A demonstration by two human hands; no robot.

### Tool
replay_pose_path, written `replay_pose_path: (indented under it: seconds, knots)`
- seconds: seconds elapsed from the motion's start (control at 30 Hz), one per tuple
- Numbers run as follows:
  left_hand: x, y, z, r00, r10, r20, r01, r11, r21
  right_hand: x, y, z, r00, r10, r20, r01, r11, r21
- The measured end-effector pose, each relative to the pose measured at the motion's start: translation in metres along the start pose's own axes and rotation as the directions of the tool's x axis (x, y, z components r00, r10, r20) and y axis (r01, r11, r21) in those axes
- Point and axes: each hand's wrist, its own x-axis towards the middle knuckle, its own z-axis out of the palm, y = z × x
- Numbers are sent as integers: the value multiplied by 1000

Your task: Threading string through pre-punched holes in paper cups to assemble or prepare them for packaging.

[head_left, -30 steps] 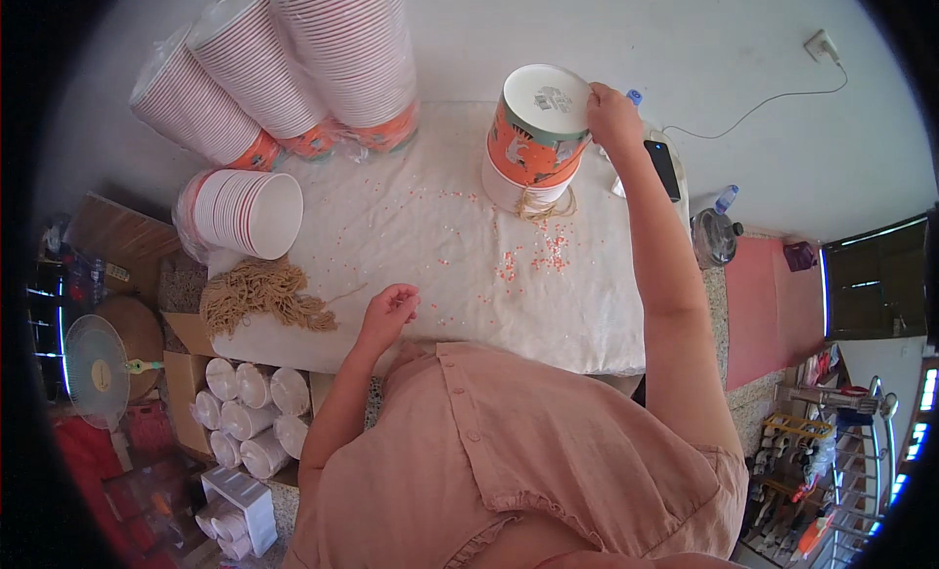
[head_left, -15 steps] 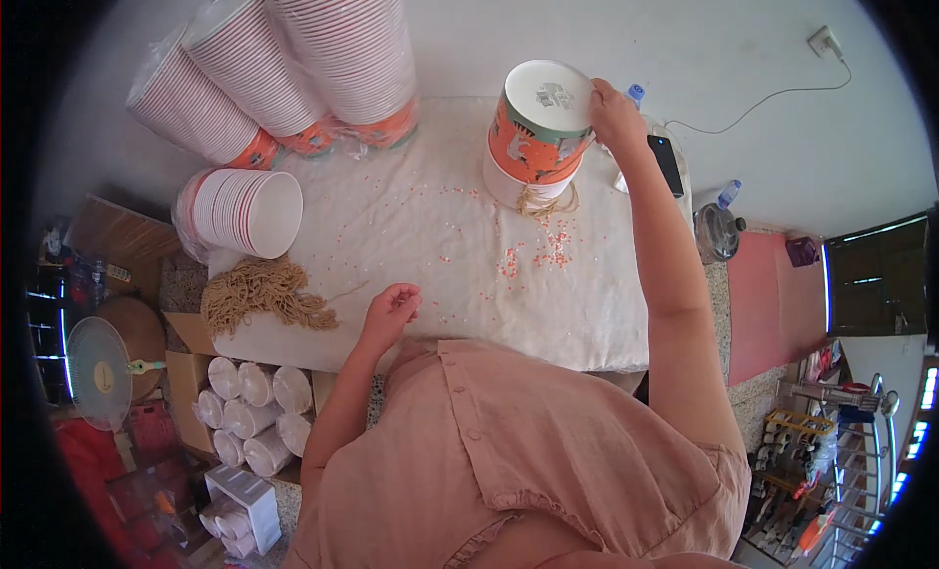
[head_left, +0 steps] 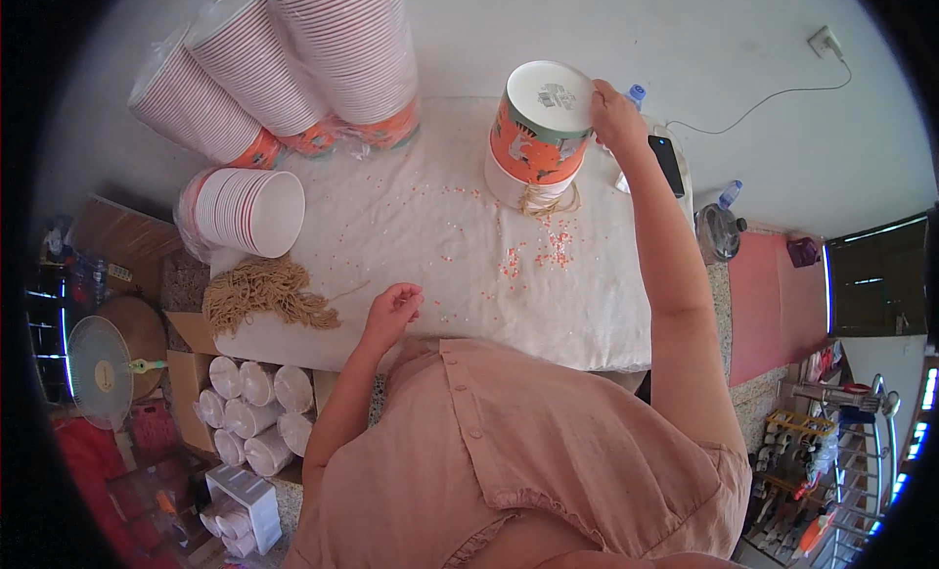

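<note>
An upturned paper bucket [head_left: 541, 150], orange with a green band and animal pictures, stands at the far right of the cloth-covered table, its white base up. Below its orange part is a white section with twine cords [head_left: 548, 202] hanging at the front. My right hand [head_left: 618, 114] grips the bucket's right side near the base; some fingers are hidden. Close to the table's front edge, my left hand [head_left: 393, 313] hovers with curled fingers and nothing visible in them. A heap of brown twine cords [head_left: 264, 293] lies to its left.
Tall plastic-wrapped stacks of paper buckets [head_left: 347, 55] stand at the back left. A shorter bucket stack [head_left: 249, 212] lies on its side below them. Orange and white paper bits [head_left: 556, 248] are scattered over the tablecloth [head_left: 411, 227]. A phone [head_left: 665, 166] rests at the right edge.
</note>
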Motion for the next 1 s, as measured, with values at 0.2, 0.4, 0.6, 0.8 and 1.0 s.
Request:
replay_pose_path:
  seconds: [0.2,0.4,0.6,0.8,1.0]
  knots:
    - [-1,-2,-1,1000,-1,0,1,1000,-23,0,2,2,1000,12,-2,-12,1000,14]
    - [-6,3,-6,1000,6,-23,-6,1000,-16,0,0,-1,1000,-10,-9,10,999,-30]
    - [-5,0,-22,996,27,-82,-29,999,-31,-10,-13,-27,986,-61,-155,59,998,-23]
    - [6,-10,-62,965,56,-257,-60,998,-8,-61,-43,-49,876,-369,-310,450,856,254]
    - [36,-13,-118,868,17,-497,-149,962,-228,-145,-40,34,846,-534,21,487,786,382]
